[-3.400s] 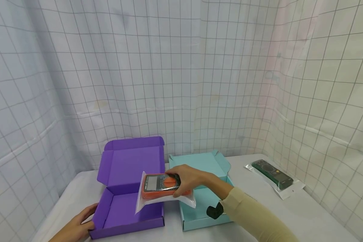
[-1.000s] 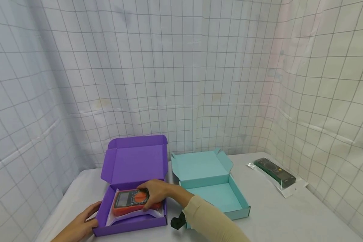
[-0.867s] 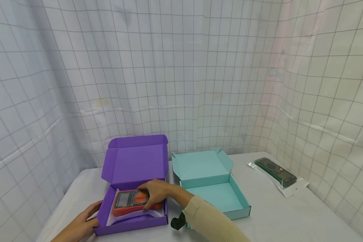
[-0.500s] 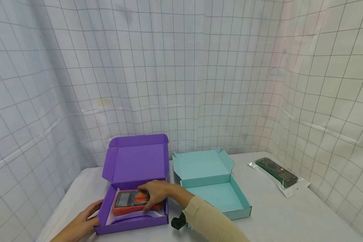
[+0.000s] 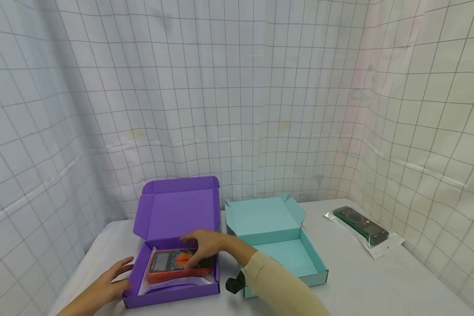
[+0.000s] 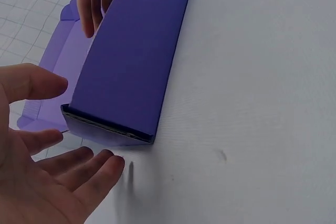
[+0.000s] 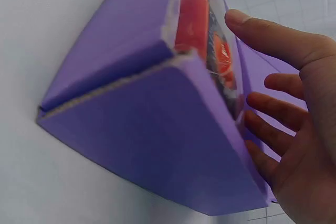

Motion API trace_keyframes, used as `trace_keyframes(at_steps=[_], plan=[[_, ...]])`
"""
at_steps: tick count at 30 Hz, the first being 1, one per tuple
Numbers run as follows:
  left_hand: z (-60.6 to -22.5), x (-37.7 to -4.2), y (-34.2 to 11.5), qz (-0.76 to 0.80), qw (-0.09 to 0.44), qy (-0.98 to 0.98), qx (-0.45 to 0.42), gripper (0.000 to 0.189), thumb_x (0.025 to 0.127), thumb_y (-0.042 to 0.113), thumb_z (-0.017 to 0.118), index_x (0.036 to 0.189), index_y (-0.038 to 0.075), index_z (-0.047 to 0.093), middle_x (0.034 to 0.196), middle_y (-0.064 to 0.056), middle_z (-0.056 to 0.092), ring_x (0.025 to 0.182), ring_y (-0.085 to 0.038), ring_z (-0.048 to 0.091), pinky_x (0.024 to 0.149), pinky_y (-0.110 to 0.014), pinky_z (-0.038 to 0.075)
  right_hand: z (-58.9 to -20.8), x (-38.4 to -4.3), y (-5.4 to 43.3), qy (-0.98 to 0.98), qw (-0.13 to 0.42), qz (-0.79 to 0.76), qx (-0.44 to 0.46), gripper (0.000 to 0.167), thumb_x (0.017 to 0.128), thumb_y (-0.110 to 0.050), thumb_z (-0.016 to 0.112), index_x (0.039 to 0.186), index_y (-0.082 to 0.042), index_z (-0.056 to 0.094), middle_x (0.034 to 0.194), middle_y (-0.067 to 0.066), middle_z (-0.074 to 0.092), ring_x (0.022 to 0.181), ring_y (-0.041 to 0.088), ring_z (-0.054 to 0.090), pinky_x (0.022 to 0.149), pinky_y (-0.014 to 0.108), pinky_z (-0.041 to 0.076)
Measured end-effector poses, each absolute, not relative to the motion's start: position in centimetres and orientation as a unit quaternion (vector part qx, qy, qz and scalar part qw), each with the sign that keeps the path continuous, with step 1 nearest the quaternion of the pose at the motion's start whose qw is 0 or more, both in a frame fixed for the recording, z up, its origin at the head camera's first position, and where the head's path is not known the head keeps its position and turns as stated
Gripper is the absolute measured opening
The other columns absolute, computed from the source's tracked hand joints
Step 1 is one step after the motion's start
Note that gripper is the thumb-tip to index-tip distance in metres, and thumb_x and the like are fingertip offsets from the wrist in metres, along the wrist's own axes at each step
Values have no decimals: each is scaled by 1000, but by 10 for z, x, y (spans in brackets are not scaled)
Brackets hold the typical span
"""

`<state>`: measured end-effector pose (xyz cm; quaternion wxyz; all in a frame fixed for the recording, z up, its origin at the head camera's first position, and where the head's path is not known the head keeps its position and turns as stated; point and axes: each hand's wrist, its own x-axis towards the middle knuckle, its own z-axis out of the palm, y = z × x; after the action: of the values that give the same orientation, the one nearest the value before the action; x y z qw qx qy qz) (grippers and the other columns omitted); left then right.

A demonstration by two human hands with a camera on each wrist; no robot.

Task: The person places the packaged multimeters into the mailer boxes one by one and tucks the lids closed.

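Observation:
A red multimeter (image 5: 166,262) with a dark face and an orange dial lies in a clear plastic bag inside the purple cardboard box (image 5: 181,210), whose lid stands up at the back. Over the dial end hovers my right hand (image 5: 206,244), thumb and fingers parted and holding nothing; the right wrist view shows its fingers (image 7: 278,111) loosely spread beside the box wall. At the box's left front corner is my left hand (image 5: 109,285), fingers apart. In the left wrist view, the left hand (image 6: 47,171) shows a gap between its fingers and the box corner.
An opened light teal box (image 5: 292,256) sits right of the purple one, its near left part behind my right sleeve (image 5: 280,281). A green-and-black multimeter (image 5: 361,224) in a clear bag lies far right on the white table (image 5: 363,285). Gridded white curtains surround the table.
My right hand carried the red multimeter from midair into the purple box, then let go and lifted slightly. My left hand has loosened from the box corner and moved slightly back.

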<state>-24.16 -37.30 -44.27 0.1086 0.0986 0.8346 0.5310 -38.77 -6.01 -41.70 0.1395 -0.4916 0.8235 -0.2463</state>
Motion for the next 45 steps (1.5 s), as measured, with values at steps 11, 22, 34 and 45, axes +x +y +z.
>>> trace_keyframes(at_steps=[11,22,34,45], plan=[[-414,-249,-368,521,50,851,53,74,108,21,55,159,-8,10,158,-40,18,136,-50,44,97,-37,54,-390,-390,-43,826,89,-255,-495,81,89,-38,83,155,-9,48,147,3,57,129,11,55,102,26,47],[-378,-288,-356,475,-51,877,47,76,106,18,58,157,-15,12,159,-39,19,142,-58,28,108,-53,44,-366,-405,-16,819,47,-358,-446,76,91,-29,82,155,-6,47,145,14,57,128,20,58,101,24,48],[-360,-328,-359,476,-115,872,5,73,106,15,55,158,-13,13,160,-38,20,144,-56,27,110,-68,32,-356,-426,6,836,14,-399,-376,74,92,-28,81,154,-5,48,144,14,58,128,26,57,99,35,52],[-368,-349,-365,486,-109,867,2,73,104,5,52,157,-16,6,160,-39,17,145,-56,24,113,-64,30,-373,-442,9,837,-14,-449,-313,69,96,-25,75,154,-3,46,139,16,59,125,29,59,96,42,54]])
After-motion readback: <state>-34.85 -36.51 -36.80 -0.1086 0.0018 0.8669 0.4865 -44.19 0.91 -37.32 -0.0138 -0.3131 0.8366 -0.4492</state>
